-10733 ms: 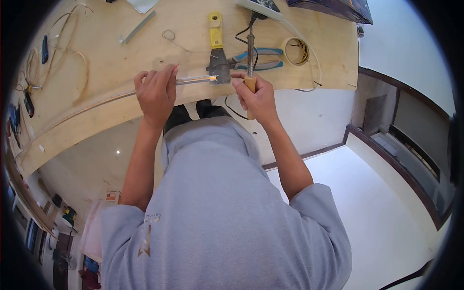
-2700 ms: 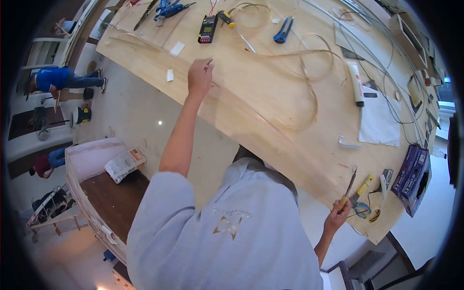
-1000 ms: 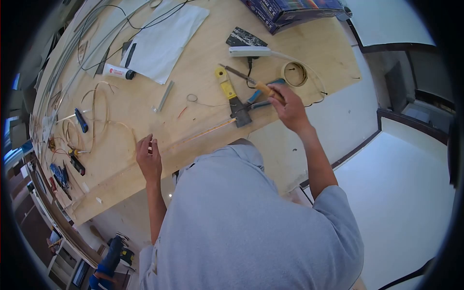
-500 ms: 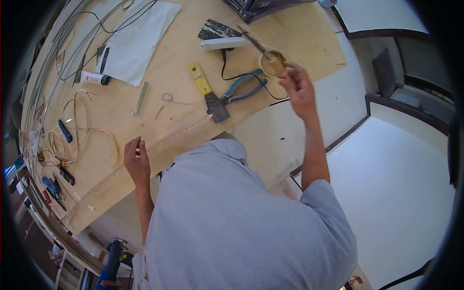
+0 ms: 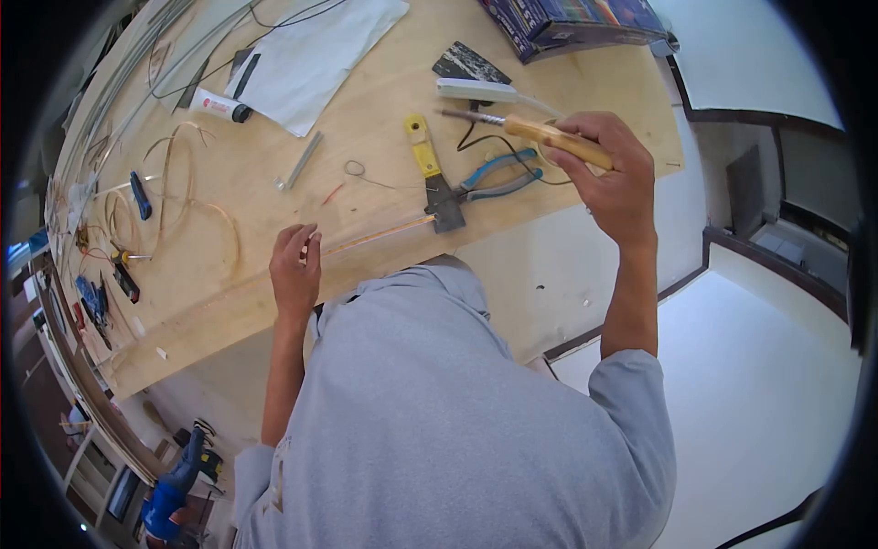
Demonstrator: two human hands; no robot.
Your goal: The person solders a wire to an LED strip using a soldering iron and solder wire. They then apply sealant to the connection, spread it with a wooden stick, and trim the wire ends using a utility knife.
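My right hand (image 5: 617, 174) is closed round the wooden handle of a soldering iron (image 5: 558, 140), held above the bench edge with its tip pointing left. My left hand (image 5: 295, 265) is at the front edge, fingers curled with thumb and forefinger close together; whatever is between them is too small to make out. A thin LED strip (image 5: 380, 234) runs along the edge from near this hand to a yellow-handled putty knife (image 5: 422, 151), whose blade lies over its end. Blue-handled pliers (image 5: 503, 174) lie against the blade. A thin coiled wire (image 5: 355, 168) lies just beyond the strip.
On the wooden bench (image 5: 274, 206) are a white tube (image 5: 219, 105), a paper sheet (image 5: 320, 64), a white power adapter (image 5: 476, 90) with a black cable and a printed box (image 5: 585, 23). Loose strips and small tools lie at left. Another person (image 5: 169, 503) is at lower left.
The soldering iron has swung from a steep slant to nearly level, its tip pointing left. My right hand has turned with it. The whole view has shifted; my left hand stays at the edge.
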